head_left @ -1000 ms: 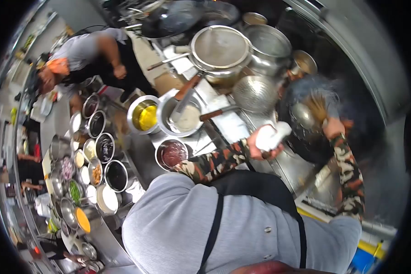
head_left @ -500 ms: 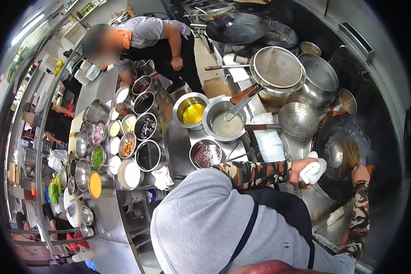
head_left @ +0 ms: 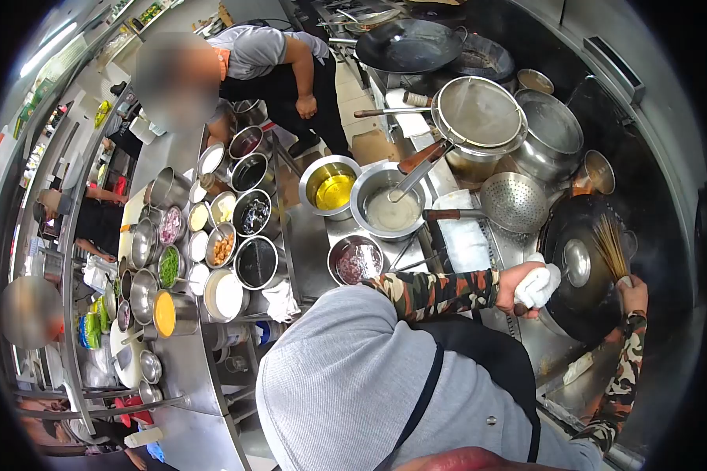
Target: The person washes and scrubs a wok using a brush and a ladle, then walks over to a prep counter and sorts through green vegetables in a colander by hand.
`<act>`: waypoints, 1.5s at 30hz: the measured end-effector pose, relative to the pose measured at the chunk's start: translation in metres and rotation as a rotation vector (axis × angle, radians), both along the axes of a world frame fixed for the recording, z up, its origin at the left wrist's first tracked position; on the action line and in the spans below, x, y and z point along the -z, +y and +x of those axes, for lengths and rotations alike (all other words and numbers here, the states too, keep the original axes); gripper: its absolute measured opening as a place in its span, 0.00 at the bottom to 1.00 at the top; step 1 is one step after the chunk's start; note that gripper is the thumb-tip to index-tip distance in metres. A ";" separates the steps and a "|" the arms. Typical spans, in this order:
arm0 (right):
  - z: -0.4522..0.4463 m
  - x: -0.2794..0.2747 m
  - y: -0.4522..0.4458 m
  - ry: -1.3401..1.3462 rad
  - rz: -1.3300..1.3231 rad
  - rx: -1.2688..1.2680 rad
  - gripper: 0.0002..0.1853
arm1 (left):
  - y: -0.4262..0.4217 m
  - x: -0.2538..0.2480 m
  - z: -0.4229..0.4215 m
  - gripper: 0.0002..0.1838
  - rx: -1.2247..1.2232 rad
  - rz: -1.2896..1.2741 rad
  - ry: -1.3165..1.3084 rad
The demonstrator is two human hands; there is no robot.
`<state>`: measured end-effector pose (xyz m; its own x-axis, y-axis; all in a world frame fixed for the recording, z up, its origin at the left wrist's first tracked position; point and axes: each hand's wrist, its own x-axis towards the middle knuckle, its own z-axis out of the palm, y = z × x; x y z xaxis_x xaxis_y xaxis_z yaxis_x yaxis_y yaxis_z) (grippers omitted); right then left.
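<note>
My left hand (head_left: 515, 287) is closed around a folded white cloth (head_left: 537, 286) at the near rim of the dark wok (head_left: 580, 308). A small dark knob shows beneath its fingers; what it belongs to is hidden. My right hand (head_left: 633, 295) grips a bamboo wok brush (head_left: 607, 243) by its bound end, bristles pointing into the wok's far side. A round, shiny metal shape (head_left: 577, 262), perhaps a ladle bowl, lies inside the wok.
Beside the wok are a perforated strainer (head_left: 514, 202), a mesh sieve (head_left: 479, 111) over a pot and a towel (head_left: 463, 239). Pots of yellow oil (head_left: 334, 191) and cloudy liquid (head_left: 391, 212) stand left. Several ingredient containers line the counter; another person (head_left: 259, 55) leans there.
My right hand has moved slightly right and up with the brush, whose bristles now show sharply above the wok instead of down in it. My left hand stays nearly still.
</note>
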<state>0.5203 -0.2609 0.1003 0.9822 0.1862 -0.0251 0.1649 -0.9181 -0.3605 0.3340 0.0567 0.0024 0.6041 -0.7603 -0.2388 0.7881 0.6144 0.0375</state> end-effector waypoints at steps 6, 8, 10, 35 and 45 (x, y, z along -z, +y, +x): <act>0.009 0.045 -0.044 0.150 0.222 -0.112 0.20 | 0.002 0.000 -0.001 0.18 0.002 -0.127 -0.221; -0.047 0.002 0.019 0.394 0.193 0.030 0.20 | 0.009 0.003 -0.001 0.19 0.081 -0.299 -0.223; -0.012 0.064 -0.024 0.296 -0.360 -0.387 0.20 | 0.015 0.006 0.002 0.21 0.165 -0.336 -0.141; -0.033 0.057 0.039 0.017 -0.499 -0.201 0.13 | 0.010 -0.008 -0.021 0.23 0.069 -0.472 0.142; -0.029 0.050 0.037 0.188 -0.166 -0.316 0.21 | -0.026 0.029 -0.011 0.17 -0.401 0.020 -0.541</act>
<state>0.4913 -0.2244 0.0507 0.8528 0.4564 -0.2538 0.3937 -0.8812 -0.2619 0.3226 0.0309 -0.0268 0.8773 -0.4508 0.1649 0.3663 0.8508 0.3768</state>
